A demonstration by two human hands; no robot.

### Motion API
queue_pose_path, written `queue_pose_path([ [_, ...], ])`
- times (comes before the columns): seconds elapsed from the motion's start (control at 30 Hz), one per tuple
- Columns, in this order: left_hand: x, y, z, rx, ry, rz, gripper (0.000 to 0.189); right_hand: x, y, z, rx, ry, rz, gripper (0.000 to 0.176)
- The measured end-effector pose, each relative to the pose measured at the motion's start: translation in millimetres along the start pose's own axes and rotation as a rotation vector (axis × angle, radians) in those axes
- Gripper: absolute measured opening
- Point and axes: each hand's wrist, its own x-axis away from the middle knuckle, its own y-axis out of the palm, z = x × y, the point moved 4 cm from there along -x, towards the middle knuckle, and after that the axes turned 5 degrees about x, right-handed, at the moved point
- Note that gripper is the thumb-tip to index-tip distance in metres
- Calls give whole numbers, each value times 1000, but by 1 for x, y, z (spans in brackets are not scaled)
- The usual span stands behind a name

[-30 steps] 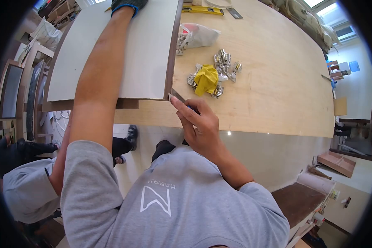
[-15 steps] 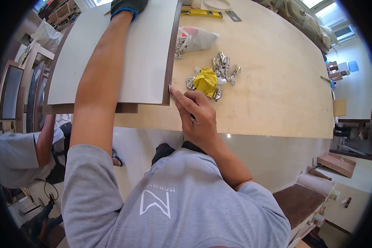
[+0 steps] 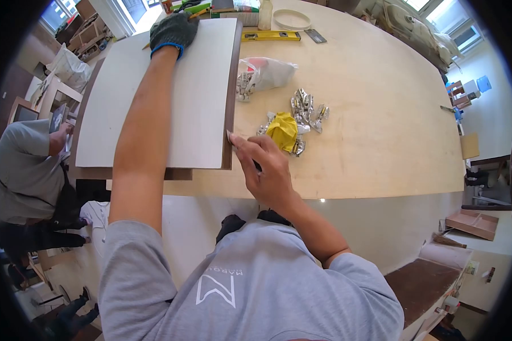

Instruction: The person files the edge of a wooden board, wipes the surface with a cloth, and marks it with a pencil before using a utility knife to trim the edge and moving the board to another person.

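Note:
A white panel with brown edges [image 3: 96,125] lies on the wooden table. My left hand [image 3: 174,35], in a dark glove with a blue cuff, rests on the panel's far end with curled fingers. A thin yellow-orange stick like a pencil [image 3: 195,14] pokes out beside the glove, and its other tip shows on the opposite side. My bare right hand [image 3: 267,167] pinches a small pale flat piece [image 3: 230,136] against the panel's right brown edge. Something dark, too small to name, shows inside that palm. Right of it lie a crumpled yellow cloth or glove [image 3: 283,132] and several metal hinges [image 3: 307,111].
Beyond the hinges lie a plastic bag [image 3: 274,74], a yellow spirit level [image 3: 271,36], a tape roll [image 3: 291,20] and a bottle [image 3: 265,14]. The table [image 3: 381,113] ends just before my body. Another person [image 3: 25,170] is at the left.
My view has tilted so that the panel and table appear lower. My right hand stays at the panel's edge with the pale piece. The person at left has shifted, an arm now raised forward.

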Motion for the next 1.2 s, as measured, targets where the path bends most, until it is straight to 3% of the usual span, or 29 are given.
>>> queue_pose_path([
  [0.4,5,-7,5,-10,-6,-17,46,-23,5,23,-21,-2,26,34],
  [1.2,10,-13,7,0,57,-6,41,-196,35,165,-96,55,153,24],
])
